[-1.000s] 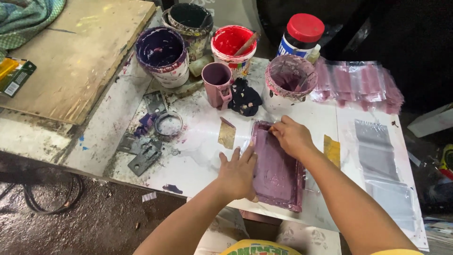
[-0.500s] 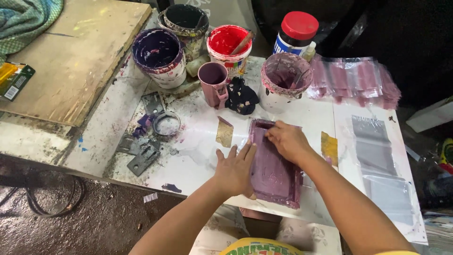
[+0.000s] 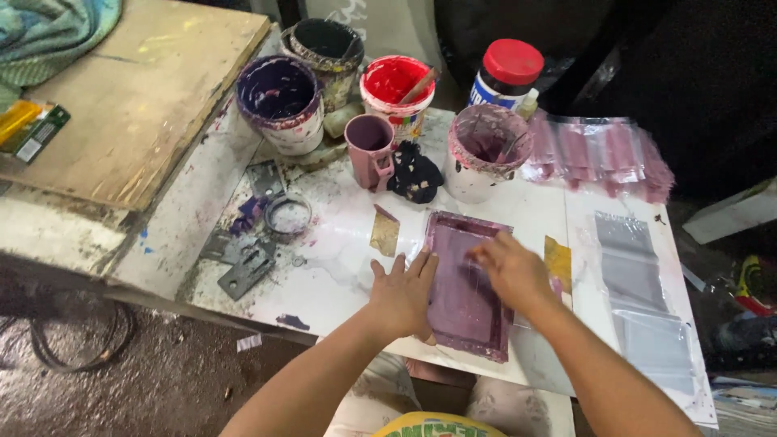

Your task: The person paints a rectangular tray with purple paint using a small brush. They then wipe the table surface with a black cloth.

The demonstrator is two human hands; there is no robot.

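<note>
Purple-stained rectangular screen frame (image 3: 468,283) lies flat, left hand (image 3: 402,293) and right hand (image 3: 511,271) pressing it, grip spread.

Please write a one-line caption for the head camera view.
Left hand steadies a purple-stained frame on the white table while right hand rests on it.

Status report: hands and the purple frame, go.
Left hand flat, pressing the purple frame at its left edge. Right hand on the frame's upper right, blurred. Frame flat on white table. Paint tub behind, apart.
</note>
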